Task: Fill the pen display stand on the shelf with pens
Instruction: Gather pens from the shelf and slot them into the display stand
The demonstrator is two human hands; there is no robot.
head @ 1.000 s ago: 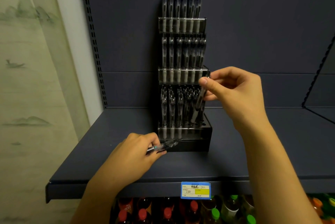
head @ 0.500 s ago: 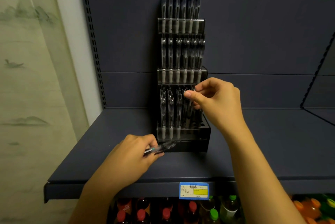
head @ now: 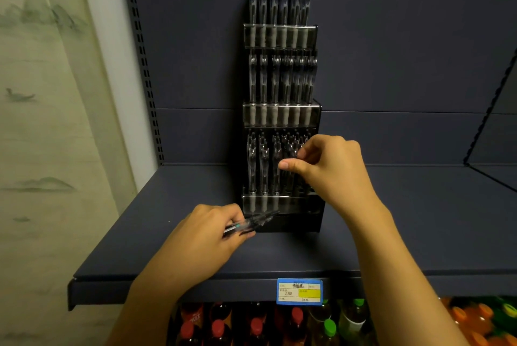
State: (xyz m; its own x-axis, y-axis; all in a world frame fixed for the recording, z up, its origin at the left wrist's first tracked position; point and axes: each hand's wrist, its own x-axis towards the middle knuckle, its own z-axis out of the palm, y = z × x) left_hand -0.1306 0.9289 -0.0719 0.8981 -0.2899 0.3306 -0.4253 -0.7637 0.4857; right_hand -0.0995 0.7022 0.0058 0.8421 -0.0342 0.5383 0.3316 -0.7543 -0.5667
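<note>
A tall black pen display stand [head: 282, 117] with three clear-fronted tiers stands on the dark shelf [head: 167, 233] against the back panel. Its top and middle tiers hold rows of clear pens. The bottom tier holds several pens on its left side. My right hand [head: 327, 169] is in front of the bottom tier's right part, thumb and fingers pinched on a pen [head: 291, 155] that stands upright there. My left hand [head: 212, 233] rests on the shelf before the stand's base, holding a few clear pens [head: 251, 224] that point right.
A blue and yellow price tag [head: 299, 291] sits on the shelf's front edge. Bottles with red, green and orange caps [head: 279, 323] fill the shelf below. A painted wall [head: 42, 121] is on the left. A wire divider [head: 492, 121] rises at the right.
My right hand has moved down and left, from beside the middle tier to the bottom tier, lowering its pen among the others. My left hand has stayed put.
</note>
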